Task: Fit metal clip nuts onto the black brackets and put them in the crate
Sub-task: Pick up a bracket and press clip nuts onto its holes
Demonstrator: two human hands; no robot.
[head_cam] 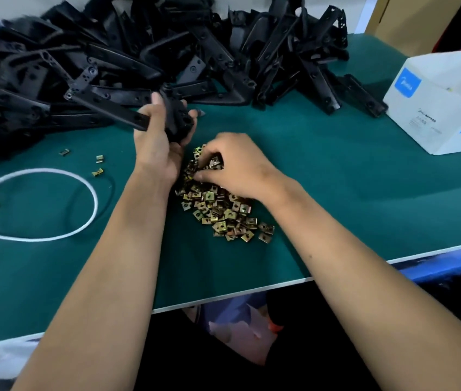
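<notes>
The left hand (pixel 158 128) is gripping a black bracket (pixel 127 115) and lifting it just above the green table (pixel 336 179), so a nut can be slid on. The right hand (pixel 232 165) is reaching palm down into the pile of clip nuts (pixel 218 213), its fingers curling to pinch one. More brackets (pixel 209 52) are heaped behind, close by. No crate is showing.

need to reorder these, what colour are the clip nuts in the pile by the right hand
Brassy yellow-gold metal, clip nuts, seen in the head view.
</notes>
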